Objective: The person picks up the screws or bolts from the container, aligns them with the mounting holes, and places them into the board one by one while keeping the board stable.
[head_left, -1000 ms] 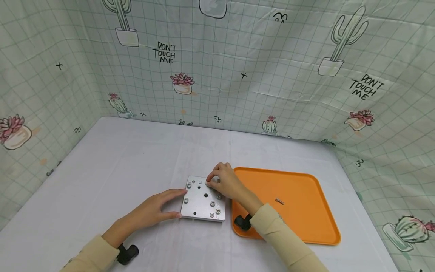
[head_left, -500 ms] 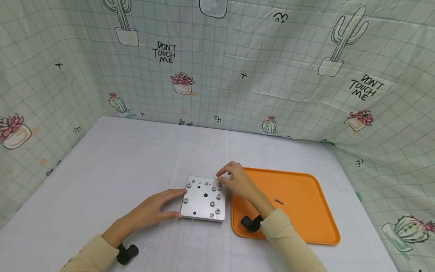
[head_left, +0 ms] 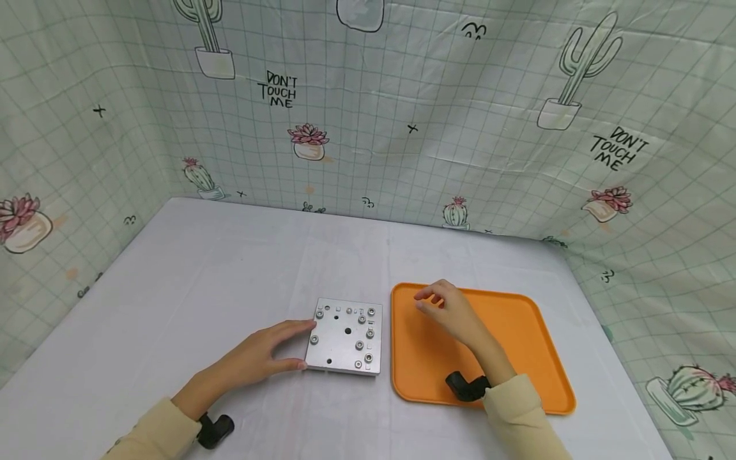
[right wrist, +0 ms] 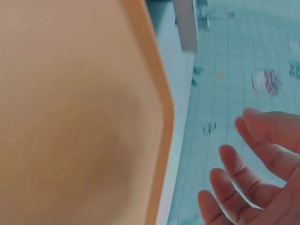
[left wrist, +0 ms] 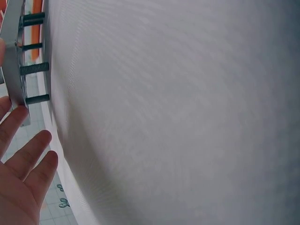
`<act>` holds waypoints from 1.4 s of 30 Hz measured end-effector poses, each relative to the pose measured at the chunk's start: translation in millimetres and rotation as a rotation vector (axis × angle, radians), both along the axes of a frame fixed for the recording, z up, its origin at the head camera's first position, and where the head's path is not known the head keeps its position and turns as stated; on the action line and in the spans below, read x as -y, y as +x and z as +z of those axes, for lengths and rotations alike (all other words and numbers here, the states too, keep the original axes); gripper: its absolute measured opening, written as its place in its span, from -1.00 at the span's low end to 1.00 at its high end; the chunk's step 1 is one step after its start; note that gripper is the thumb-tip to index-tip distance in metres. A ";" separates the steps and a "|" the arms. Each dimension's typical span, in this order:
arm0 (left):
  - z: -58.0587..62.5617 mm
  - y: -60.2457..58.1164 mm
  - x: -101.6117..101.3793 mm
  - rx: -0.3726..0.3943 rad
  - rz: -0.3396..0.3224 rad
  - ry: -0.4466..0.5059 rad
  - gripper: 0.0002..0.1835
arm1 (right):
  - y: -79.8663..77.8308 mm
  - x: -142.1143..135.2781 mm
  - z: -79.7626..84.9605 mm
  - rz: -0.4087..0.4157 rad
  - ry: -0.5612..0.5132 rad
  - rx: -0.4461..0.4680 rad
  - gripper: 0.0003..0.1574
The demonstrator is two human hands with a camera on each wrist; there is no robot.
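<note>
A silver metal plate (head_left: 339,345) lies in the middle of the table, with several socket head screws (head_left: 359,345) and a few bare holes in its top. My left hand (head_left: 261,354) touches its left side, fingers mostly straight, the thumb near the front corner. In the left wrist view, threaded screw shanks (left wrist: 35,69) stick out from the plate's underside, and the left fingers (left wrist: 16,117) reach its edge. My right hand (head_left: 451,313) hovers over the orange tray (head_left: 411,370), fingers loosely bent with nothing between them; the right wrist view shows those fingers (right wrist: 229,187) apart.
The tray stands just right of the plate, a narrow strip of white table (head_left: 259,255) between them. A patterned cloth (head_left: 368,128) hangs behind and at both sides. Black wrist cameras (head_left: 214,431) sit under both wrists.
My right hand has left the plate's back right part, moving right over the tray. A screw seen lying in the tray earlier is now hidden behind the right arm. The left hand stays put.
</note>
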State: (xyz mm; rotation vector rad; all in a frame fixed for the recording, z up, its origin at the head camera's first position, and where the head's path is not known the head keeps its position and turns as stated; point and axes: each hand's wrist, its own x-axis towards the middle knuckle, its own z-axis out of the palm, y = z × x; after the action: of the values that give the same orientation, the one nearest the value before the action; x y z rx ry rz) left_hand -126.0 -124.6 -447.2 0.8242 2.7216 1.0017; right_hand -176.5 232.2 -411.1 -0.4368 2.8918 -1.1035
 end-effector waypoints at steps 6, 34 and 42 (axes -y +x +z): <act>0.1 -0.2 0.4 -0.010 0.000 -0.005 -0.27 | 8.1 -31.9 -1.6 -0.070 0.072 0.020 -0.76; 0.7 0.5 -0.8 0.028 0.017 -0.002 -0.26 | 20.7 -77.7 -19.2 -0.128 0.326 0.175 -0.81; 0.5 -0.3 -0.9 0.031 0.013 0.001 -0.26 | 20.4 -77.5 -21.8 -0.118 0.331 0.160 -0.81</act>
State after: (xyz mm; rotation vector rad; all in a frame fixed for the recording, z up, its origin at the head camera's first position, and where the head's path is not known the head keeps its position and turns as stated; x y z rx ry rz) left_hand -126.4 -123.7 -446.7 0.7860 2.7044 1.0099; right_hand -156.2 309.7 -432.9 -0.1600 2.9059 -0.6149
